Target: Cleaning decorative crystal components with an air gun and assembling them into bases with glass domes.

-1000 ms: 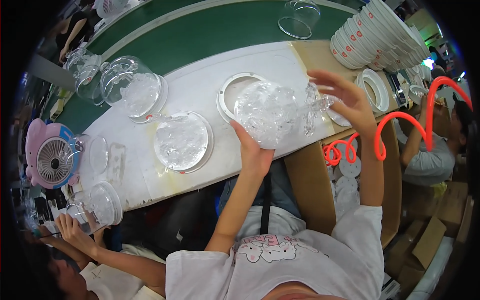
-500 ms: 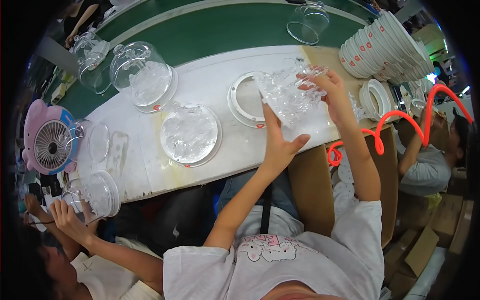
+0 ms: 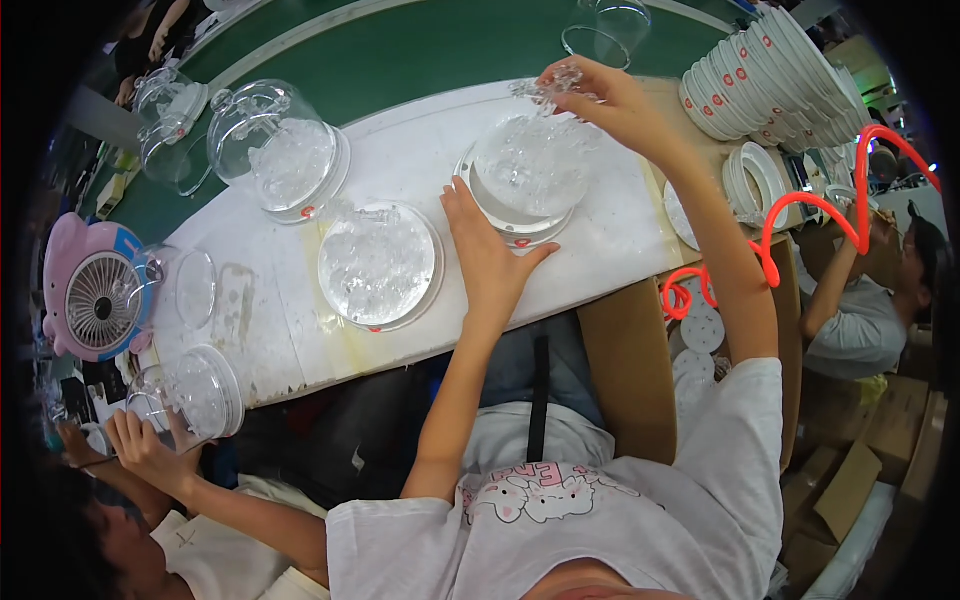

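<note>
A white disc covered in clear, ice-like plastic pieces point(image 3: 535, 165) lies over a round white base point(image 3: 520, 236), set off toward its far side, so the base's near rim shows. My left hand point(image 3: 487, 250) is open, its fingertips at the left edge of the base and its thumb spread along the near side. Above the disc's far edge, my right hand point(image 3: 612, 105) pinches a cluster of clear plastic pieces point(image 3: 560, 84). To the left stands another round base with a clear-piece-covered top point(image 3: 380, 262).
Clear domes point(image 3: 265, 130) stand at the far left, near a pink fan point(image 3: 95, 285). Stacked white bases point(image 3: 755, 85) and a coiled orange hose point(image 3: 815, 200) are on the right. An open carton point(image 3: 625, 380) is below the table edge. At left, a co-worker's hand point(image 3: 145, 450) holds a domed piece.
The covered disc has gone from being held tilted in both hands to lying over the base. My left hand has moved left to the base's rim; my right hand has moved up and left.
</note>
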### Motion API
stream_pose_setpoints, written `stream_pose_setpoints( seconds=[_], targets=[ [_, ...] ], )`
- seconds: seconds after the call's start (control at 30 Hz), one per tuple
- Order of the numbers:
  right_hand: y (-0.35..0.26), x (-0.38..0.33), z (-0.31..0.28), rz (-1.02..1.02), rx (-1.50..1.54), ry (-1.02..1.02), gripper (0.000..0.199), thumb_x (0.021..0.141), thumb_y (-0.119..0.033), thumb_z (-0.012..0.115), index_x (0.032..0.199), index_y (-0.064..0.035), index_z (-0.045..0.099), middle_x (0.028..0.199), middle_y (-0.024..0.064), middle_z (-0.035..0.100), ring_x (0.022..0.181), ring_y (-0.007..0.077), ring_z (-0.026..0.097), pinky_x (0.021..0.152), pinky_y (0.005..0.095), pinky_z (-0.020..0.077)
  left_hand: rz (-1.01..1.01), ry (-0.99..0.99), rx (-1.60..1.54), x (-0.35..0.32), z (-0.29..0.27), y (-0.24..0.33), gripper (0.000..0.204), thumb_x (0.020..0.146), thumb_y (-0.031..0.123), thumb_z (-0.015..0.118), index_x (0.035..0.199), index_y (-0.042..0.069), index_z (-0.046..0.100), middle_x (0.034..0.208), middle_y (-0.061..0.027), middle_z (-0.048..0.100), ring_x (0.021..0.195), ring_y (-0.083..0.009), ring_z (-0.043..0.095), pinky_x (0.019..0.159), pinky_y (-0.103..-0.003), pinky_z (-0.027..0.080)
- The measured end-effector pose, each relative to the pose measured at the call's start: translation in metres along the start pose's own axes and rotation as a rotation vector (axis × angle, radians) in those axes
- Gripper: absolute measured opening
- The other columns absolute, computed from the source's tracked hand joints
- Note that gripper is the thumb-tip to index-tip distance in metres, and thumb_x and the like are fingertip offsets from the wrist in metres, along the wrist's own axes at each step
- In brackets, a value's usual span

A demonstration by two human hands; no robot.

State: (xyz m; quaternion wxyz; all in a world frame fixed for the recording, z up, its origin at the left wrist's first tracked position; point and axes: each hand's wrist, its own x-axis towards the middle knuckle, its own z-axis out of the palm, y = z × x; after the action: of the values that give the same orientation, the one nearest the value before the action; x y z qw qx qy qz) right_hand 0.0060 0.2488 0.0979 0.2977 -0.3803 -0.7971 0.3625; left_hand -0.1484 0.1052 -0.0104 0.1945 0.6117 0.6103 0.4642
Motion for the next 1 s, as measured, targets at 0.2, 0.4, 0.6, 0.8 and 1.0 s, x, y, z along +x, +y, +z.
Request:
stream_pose_setpoints(
  seconds=[0.2, 0.4, 0.6, 0.8, 1.0],
  targets=[
    [0.001, 0.005, 0.016, -0.037, -0.032, -0.034, 0.023, 0.081, -0.012, 0.056, 0.103, -0.0043, 0.055, 0.096, 0.006, 0.062, 0.084, 0.0146, 0.06, 0.076, 0.0279, 0.0482, 0.028, 0.046, -0.008, -0.002, 0.007, -0.008, 0.112, 0.057, 0.021, 0.08, 0.137, -0.005, 0.006, 0.141, -0.0253, 0.015, 0.13, -0.0401, 0.017, 0.105, -0.049, 0.017],
    [-0.007, 0.002, 0.024, -0.058, -0.211, -0.016, 0.02, 0.084, -0.011, 0.054, 0.103, -0.0058, 0.054, 0.097, 0.0053, 0.063, 0.088, 0.0149, 0.059, 0.078, 0.0281, 0.0464, 0.029, 0.05, 0.016, -0.002, 0.006, -0.009, 0.11, 0.058, 0.021, 0.08, 0.137, -0.005, 0.008, 0.141, -0.0245, 0.017, 0.13, -0.0384, 0.019, 0.105, -0.05, 0.018],
    [-0.011, 0.0, 0.031, -0.046, -0.279, 0.017, 0.02, 0.084, -0.014, 0.054, 0.102, -0.0069, 0.054, 0.094, 0.0066, 0.063, 0.086, 0.018, 0.061, 0.078, 0.0286, 0.0456, 0.012, 0.043, 0.021, -0.002, 0.006, -0.007, 0.11, 0.058, 0.021, 0.08, 0.137, -0.005, 0.008, 0.14, -0.0245, 0.017, 0.13, -0.0381, 0.02, 0.105, -0.049, 0.019],
    [0.001, 0.0, 0.029, -0.089, -0.302, 0.028, 0.02, 0.084, -0.015, 0.054, 0.103, -0.0083, 0.054, 0.092, 0.0084, 0.064, 0.082, 0.0202, 0.062, 0.073, 0.0294, 0.0464, 0.021, 0.037, 0.041, -0.002, 0.008, -0.008, 0.11, 0.057, 0.022, 0.08, 0.136, -0.005, 0.009, 0.14, -0.0255, 0.018, 0.129, -0.0386, 0.021, 0.105, -0.048, 0.019],
    [0.002, -0.003, 0.035, -0.074, -0.364, 0.036, 0.02, 0.084, -0.015, 0.054, 0.104, -0.0097, 0.053, 0.084, 0.0112, 0.065, 0.074, 0.0232, 0.062, 0.068, 0.0307, 0.0463, 0.036, 0.036, 0.081, -0.003, 0.008, -0.013, 0.109, 0.057, 0.024, 0.081, 0.136, -0.005, 0.012, 0.139, -0.0271, 0.019, 0.127, -0.0408, 0.024, 0.104, -0.048, 0.02]
  ],
)
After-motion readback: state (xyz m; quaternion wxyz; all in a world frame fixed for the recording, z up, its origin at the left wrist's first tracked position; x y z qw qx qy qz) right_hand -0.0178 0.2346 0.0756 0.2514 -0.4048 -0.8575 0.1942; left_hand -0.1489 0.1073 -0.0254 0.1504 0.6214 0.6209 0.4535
